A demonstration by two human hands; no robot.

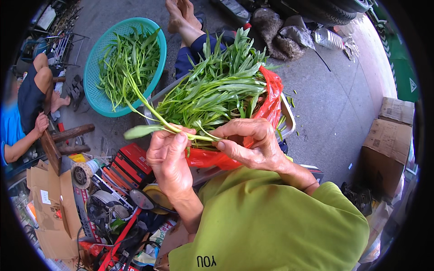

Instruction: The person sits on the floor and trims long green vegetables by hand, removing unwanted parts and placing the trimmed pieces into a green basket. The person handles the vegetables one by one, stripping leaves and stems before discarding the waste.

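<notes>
Between the thumb and fingers of my left hand (171, 161) is a long green water spinach stem (147, 103), its leafy end pointing up and to the left. My right hand (257, 143) pinches the cut end of the same stem, thumb against forefinger. Just beyond both hands lies a heap of water spinach (217, 92) in a red plastic bag (272, 92), set in a pale tray (290, 118) on my lap. To the left stands a round teal plastic colander (91, 88) with more of the greens inside.
A seated person in blue (16, 131) is at the far left, near a wooden stool (72, 133). Tools, wire spools and a cardboard box (52, 207) crowd the lower left. Cardboard boxes (386, 140) stand at the right; a tyre (323, 11) lies at the top.
</notes>
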